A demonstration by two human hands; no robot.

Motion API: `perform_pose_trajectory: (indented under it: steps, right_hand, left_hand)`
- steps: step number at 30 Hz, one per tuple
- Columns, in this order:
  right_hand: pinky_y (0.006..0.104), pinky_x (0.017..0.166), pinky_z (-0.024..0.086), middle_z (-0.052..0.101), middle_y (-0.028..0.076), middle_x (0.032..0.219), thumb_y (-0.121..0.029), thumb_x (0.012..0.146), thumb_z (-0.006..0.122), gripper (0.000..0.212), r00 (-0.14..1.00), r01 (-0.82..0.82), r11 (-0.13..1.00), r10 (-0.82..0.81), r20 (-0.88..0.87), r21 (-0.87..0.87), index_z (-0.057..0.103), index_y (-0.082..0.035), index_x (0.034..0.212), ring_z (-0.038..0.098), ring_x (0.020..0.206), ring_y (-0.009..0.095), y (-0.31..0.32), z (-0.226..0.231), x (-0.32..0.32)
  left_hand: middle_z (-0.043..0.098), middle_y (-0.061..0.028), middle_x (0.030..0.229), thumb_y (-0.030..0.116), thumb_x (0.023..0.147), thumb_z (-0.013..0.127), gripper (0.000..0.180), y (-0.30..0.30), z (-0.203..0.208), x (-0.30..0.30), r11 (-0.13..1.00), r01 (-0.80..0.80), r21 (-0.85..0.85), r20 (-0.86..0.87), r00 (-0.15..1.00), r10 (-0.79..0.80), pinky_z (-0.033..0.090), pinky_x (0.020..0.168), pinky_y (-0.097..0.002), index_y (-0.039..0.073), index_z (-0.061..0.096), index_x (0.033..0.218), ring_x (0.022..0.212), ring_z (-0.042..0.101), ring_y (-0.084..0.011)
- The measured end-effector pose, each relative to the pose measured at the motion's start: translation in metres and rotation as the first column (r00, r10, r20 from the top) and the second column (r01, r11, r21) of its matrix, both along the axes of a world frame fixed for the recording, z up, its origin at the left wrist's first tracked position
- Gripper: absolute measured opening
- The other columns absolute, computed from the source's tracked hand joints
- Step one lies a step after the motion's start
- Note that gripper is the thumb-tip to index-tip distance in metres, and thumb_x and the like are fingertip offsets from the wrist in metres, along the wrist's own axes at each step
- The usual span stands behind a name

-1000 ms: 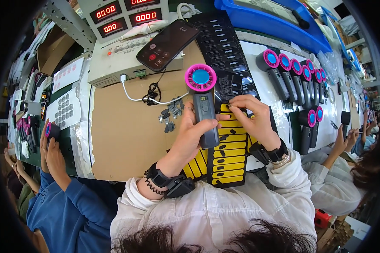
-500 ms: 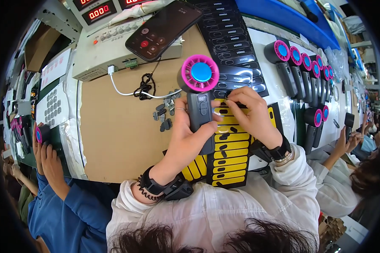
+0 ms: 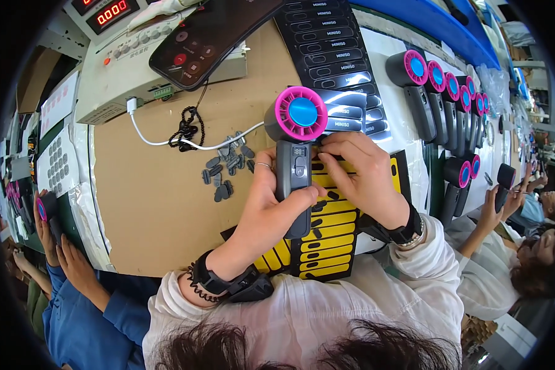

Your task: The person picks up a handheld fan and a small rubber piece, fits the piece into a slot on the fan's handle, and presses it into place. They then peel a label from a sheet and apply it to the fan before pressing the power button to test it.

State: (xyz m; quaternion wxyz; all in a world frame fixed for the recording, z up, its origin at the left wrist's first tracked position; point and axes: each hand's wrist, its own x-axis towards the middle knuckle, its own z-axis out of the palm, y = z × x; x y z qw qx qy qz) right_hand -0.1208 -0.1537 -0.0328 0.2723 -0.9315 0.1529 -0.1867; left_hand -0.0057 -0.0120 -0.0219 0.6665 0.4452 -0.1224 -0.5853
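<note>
A grey handheld fan (image 3: 293, 165) with a pink grille and a blue centre disc stands upright in my left hand (image 3: 259, 209). My fingers are wrapped round its handle, with the thumb across the lower part. A small display is lit on the handle. My right hand (image 3: 371, 179) is beside the handle, thumb and forefinger pinched together near its right side. Whatever they pinch is hidden. Beneath both hands lies a black sheet with yellow strips (image 3: 330, 239), dotted with small dark oval pieces. A black sheet of glossy labels (image 3: 327, 44) extends away behind the fan.
Loose grey oval pieces (image 3: 228, 161) lie left of the fan, near a white cable (image 3: 147, 134) and black cord. A control box (image 3: 114, 83) with a phone (image 3: 209, 42) on top stands behind. More fans (image 3: 420, 114) line the right. Co-workers' hands (image 3: 75, 259) show at both sides.
The view has shifted, so the box and phone sit further left. My right fingertips have come slightly closer to the fan's handle. My left hand keeps its hold on the fan.
</note>
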Motion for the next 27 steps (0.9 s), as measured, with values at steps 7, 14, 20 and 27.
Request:
perform_pose_trajectory:
  steps: [7, 14, 20, 27]
  right_hand:
    - [0.0311, 0.065, 0.048, 0.061, 0.011, 0.085, 0.001, 0.071, 0.064, 0.012, 1.0, -0.007, 1.0, 0.007, 0.001, -0.028, 0.06, 0.001, 0.081, 0.06, 0.076, 0.025, -0.002, 0.0, 0.001]
    - [0.0317, 0.065, 0.048, 0.061, 0.011, 0.085, 0.001, 0.07, 0.064, 0.012, 0.999, -0.048, 0.998, 0.048, 0.003, -0.045, 0.059, 0.001, 0.082, 0.06, 0.076, 0.026, 0.001, 0.004, 0.001]
    - [0.0297, 0.067, 0.048, 0.062, 0.011, 0.086, 0.0, 0.074, 0.062, 0.009, 1.0, 0.014, 0.997, -0.014, 0.006, 0.075, 0.059, 0.001, 0.082, 0.06, 0.078, 0.024, -0.001, 0.003, 0.0]
    - [0.0247, 0.072, 0.047, 0.063, 0.008, 0.087, -0.003, 0.085, 0.055, 0.007, 0.985, 0.173, 0.894, -0.153, -0.083, 0.413, 0.056, 0.002, 0.089, 0.06, 0.081, 0.014, -0.01, 0.009, -0.013]
  left_hand:
    - [0.048, -0.011, 0.11, -0.002, 0.079, 0.054, 0.044, 0.001, -0.002, 0.002, 1.0, 0.004, -0.023, -0.045, 0.999, -0.005, 0.046, 0.078, -0.0275, 0.002, 0.026, 0.113, 0.091, 0.058, -0.0176]
    - [0.049, -0.0104, 0.111, 0.0, 0.08, 0.053, 0.044, 0.001, -0.005, -0.003, 1.0, 0.005, 0.013, -0.009, 1.0, -0.004, 0.046, 0.073, -0.0259, 0.002, 0.026, 0.114, 0.093, 0.057, -0.017]
    - [0.049, -0.0104, 0.112, 0.001, 0.08, 0.053, 0.043, -0.001, -0.003, -0.004, 1.0, 0.001, 0.016, 0.014, 1.0, -0.001, 0.046, 0.072, -0.0261, 0.002, 0.026, 0.114, 0.095, 0.057, -0.0169]
    - [0.047, -0.011, 0.116, 0.002, 0.08, 0.052, 0.043, -0.002, -0.001, -0.006, 0.999, -0.023, 0.031, 0.013, 1.0, 0.023, 0.046, 0.072, -0.0262, 0.002, 0.027, 0.115, 0.099, 0.056, -0.0175]
